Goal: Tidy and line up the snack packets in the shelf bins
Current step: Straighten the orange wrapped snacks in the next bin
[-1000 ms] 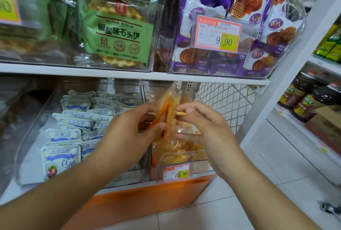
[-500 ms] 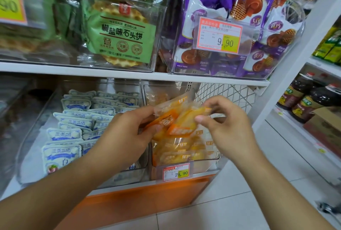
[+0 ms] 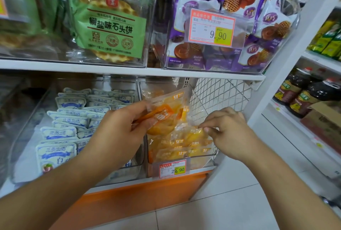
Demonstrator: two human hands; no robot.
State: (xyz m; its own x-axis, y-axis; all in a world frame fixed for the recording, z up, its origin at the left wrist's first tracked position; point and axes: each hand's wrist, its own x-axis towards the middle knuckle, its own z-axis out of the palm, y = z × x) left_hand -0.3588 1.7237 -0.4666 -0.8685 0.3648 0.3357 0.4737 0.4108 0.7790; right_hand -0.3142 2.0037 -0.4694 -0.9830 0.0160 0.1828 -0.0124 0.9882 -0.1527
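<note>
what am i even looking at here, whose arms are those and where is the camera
There is no machine here. The camera sits on a person's head and looks forward and down, so the two bare arms are that person's own, reaching toward a shop shelf.

The left hand grips orange snack packets, lifted above a clear bin on the lower shelf. The right hand pinches at another packet lying in that same bin. A price tag on the bin front reads 29.90.

The next bin to the left holds rows of white and blue packets. The upper shelf carries green biscuit bags and purple packets. Dark bottles stand on the neighbouring shelf at right.
</note>
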